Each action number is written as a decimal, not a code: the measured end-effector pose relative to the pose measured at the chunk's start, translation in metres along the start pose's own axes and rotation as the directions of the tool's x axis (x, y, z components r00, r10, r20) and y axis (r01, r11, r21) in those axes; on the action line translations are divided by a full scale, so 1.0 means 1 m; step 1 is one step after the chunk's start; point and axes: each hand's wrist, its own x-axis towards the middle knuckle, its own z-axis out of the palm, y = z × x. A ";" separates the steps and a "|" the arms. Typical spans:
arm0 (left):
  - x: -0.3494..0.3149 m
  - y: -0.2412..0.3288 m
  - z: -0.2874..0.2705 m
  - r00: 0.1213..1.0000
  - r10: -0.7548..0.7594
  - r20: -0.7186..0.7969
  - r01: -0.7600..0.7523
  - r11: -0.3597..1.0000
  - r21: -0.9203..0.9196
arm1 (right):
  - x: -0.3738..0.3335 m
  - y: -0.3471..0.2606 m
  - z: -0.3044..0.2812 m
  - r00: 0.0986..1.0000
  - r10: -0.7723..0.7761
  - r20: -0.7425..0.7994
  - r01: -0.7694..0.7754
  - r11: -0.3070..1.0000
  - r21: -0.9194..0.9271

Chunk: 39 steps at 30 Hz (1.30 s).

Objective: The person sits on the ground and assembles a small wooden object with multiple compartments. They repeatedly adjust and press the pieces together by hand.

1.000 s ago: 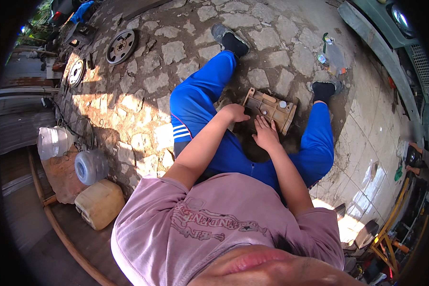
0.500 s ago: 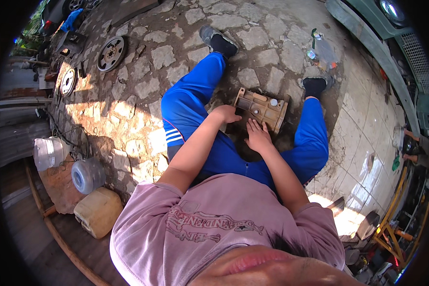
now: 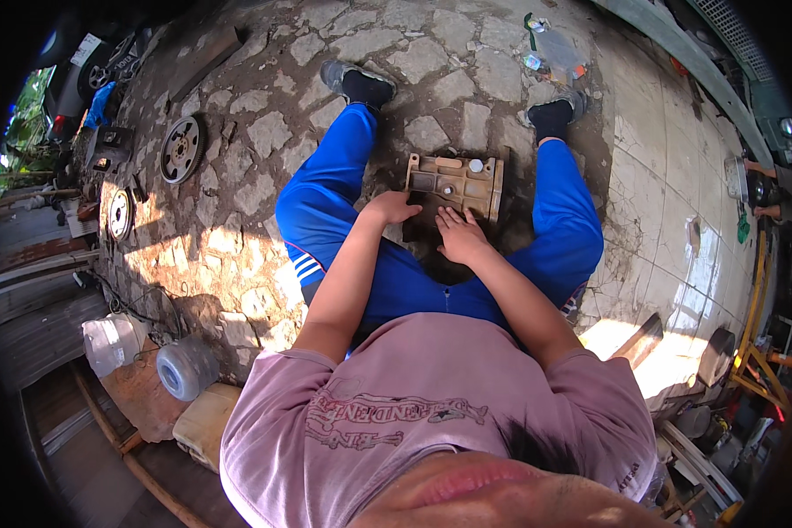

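Observation:
Between my legs, on the stone ground, sits a tan, dirty metal casting (image 3: 475, 188) with ribbed compartments, a pale round disc and a small bolt-like piece on its upper side. At its near left corner, my left hand (image 3: 391, 209) is closed against the edge; its thumb points right and the other fingers are mostly hidden. My right hand (image 3: 461, 238) lies palm down at the near side, with fingers spread toward the casting and fingertips by its near edge. A dark, shadowed area lies between the two hands.
My legs in blue trousers (image 3: 326, 195) flank the casting. Wheel rims (image 3: 183, 150) lie on the stones at left. A clear water jug (image 3: 187, 368) and yellowish jerrycan (image 3: 207, 426) stand lower left. Plastic litter (image 3: 554, 55) lies beyond my right foot; pale tiles (image 3: 656, 211) cover the right side.
The whole view has shifted and turned slightly, so the casting appears further left. Both hands stay at about the same places along its near side.

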 end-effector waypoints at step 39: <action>-0.008 0.015 -0.007 0.999 -0.028 0.031 0.029 0.999 -0.042 | 0.012 0.069 -0.060 0.380 0.307 -0.873 0.199 0.894 0.401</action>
